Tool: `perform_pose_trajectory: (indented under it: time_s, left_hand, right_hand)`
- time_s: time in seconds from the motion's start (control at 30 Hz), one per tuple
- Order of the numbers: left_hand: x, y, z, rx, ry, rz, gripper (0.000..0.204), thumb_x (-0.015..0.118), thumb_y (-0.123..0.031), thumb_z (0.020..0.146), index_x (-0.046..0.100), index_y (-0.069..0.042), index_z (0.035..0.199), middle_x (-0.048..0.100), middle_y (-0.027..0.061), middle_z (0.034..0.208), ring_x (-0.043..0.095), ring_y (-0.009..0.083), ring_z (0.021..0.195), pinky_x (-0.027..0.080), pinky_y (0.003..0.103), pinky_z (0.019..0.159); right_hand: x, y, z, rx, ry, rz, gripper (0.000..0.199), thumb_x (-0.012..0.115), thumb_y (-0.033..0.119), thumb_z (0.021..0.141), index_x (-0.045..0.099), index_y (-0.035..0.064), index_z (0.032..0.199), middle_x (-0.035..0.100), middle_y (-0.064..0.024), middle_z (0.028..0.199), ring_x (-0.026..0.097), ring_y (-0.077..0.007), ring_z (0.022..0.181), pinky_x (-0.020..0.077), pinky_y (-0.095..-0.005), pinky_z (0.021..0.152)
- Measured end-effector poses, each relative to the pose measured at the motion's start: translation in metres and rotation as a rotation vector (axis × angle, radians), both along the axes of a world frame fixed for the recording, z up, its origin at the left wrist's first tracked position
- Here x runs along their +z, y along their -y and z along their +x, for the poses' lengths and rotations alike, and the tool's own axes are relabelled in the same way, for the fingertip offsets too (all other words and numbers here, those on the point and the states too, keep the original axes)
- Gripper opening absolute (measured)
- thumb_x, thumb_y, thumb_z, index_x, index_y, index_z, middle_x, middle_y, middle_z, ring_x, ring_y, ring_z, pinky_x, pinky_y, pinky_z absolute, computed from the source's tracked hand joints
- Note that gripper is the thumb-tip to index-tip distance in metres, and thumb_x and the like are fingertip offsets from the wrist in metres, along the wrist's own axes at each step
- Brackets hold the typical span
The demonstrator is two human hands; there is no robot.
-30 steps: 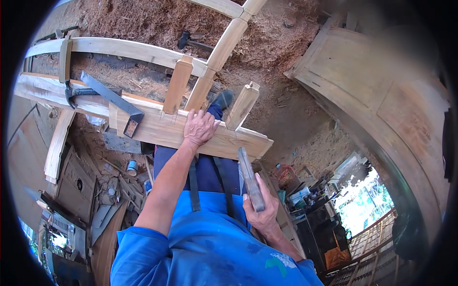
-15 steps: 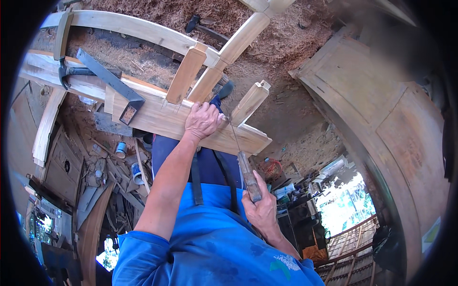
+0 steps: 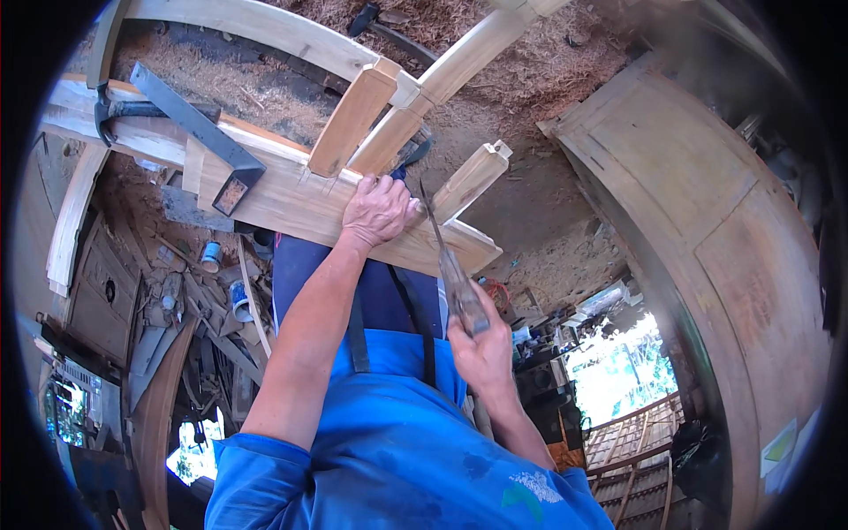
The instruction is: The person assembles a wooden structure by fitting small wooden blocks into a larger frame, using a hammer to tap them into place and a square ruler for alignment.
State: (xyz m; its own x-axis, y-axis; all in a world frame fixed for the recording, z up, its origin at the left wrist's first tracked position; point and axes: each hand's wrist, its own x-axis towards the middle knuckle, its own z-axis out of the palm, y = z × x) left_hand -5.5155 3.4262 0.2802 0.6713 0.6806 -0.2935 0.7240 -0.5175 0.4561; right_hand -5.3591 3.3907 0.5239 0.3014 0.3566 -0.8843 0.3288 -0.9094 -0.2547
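Wood shavings [image 3: 543,75] cover much of the ground at the far side of the workplace. At the left, a claw hammer [image 3: 146,109] lies upon a pale wooden piece [image 3: 146,137], and a metal square [image 3: 196,119] crosses its handle aslant, reaching over a wide board [image 3: 309,203]. This board extends to the right above the person's dark trousers [image 3: 309,283]. One wooden post [image 3: 353,119] rises from its far edge, just beside the left hand [image 3: 380,210], which rests on the board with fingers bent over that edge; whether it pinches the wood, I cannot tell. Next comes a thin-bladed tool [image 3: 449,261], its blade pointing far, between the left hand and a short post [image 3: 473,181]. The right hand [image 3: 482,340] is closed around the tool's handle, nearer than the board. Farther right is a large wooden panel [image 3: 658,168].
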Motion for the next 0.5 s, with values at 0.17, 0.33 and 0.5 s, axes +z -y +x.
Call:
perform_pose_trajectory:
  time_s: [0.17, 0.33, 0.5]
  left_hand:
    - [-0.005, 0.0, -0.006, 0.021, 0.044, 0.004, 0.025, 0.058, -0.036, 0.091, 0.062, -0.015, 0.078, 0.053, 0.0015, 0.08, 0.056, 0.0192, 0.085, 0.042, 0.042, 0.091]
    - [-0.004, -0.003, -0.002, 0.019, 0.026, 0.018, 0.025, 0.057, -0.035, 0.092, 0.061, -0.016, 0.077, 0.052, 0.0013, 0.08, 0.056, 0.0181, 0.083, 0.042, 0.041, 0.09]
    - [-0.005, -0.003, -0.001, 0.024, 0.04, 0.006, 0.027, 0.056, -0.036, 0.093, 0.061, -0.016, 0.077, 0.052, 0.0014, 0.08, 0.056, 0.0183, 0.084, 0.042, 0.043, 0.091]
  right_hand:
    - [-0.048, -0.022, -0.007, 0.086, 0.041, -0.089, 0.049, 0.063, 0.005, 0.085, 0.058, 0.0007, 0.134, 0.072, -0.0152, 0.09, 0.068, -0.0197, 0.078, 0.0532, -0.031, 0.075]
    - [0.011, -0.001, -0.002, 0.001, 0.013, 0.044, 0.057, 0.064, 0.014, 0.085, 0.052, 0.005, 0.141, 0.068, -0.0308, 0.092, 0.069, -0.0465, 0.092, 0.0548, -0.047, 0.08]
    - [-0.052, -0.03, -0.001, 0.086, 0.007, -0.182, 0.06, 0.066, 0.009, 0.084, 0.051, 0.0007, 0.141, 0.069, -0.0292, 0.107, 0.069, -0.043, 0.103, 0.0543, -0.0459, 0.088]
